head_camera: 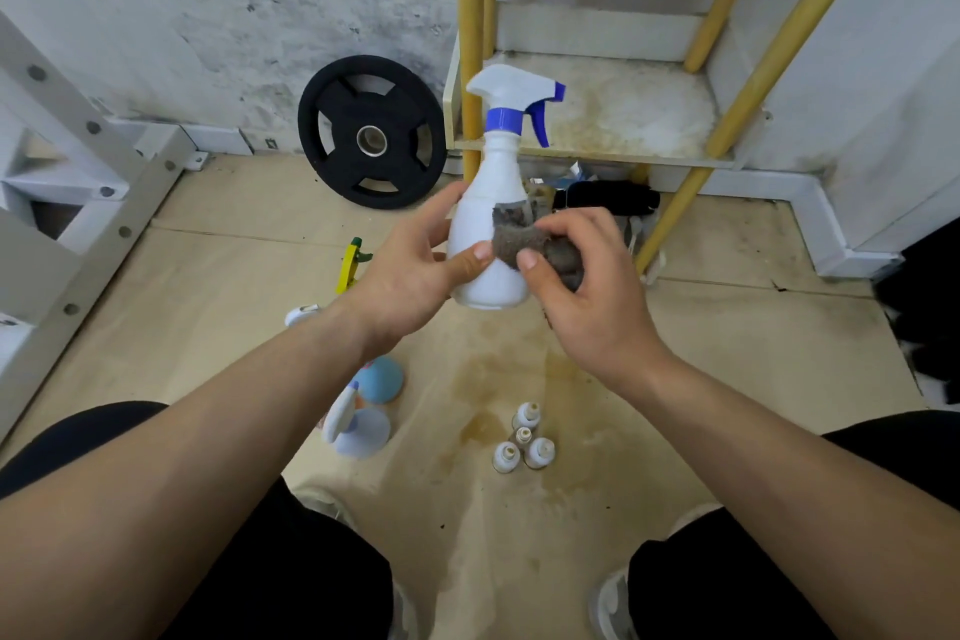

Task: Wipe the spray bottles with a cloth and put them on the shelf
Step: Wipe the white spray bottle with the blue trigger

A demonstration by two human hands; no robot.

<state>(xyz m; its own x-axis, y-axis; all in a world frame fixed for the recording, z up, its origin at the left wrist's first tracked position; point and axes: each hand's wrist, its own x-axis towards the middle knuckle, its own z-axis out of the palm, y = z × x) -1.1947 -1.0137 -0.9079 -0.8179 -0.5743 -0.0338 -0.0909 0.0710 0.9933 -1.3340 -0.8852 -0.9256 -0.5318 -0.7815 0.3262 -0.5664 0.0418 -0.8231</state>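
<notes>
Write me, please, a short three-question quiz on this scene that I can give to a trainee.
1. True or false: the left hand holds the white spray bottle by its body.
2. What does the right hand press against the bottle? A) a paper towel B) a grey cloth C) a yellow brush
3. Fill in: the black weight plate stands on the floor and leans against the ____.

Key: 1 true; 2 B; 3 wall.
</notes>
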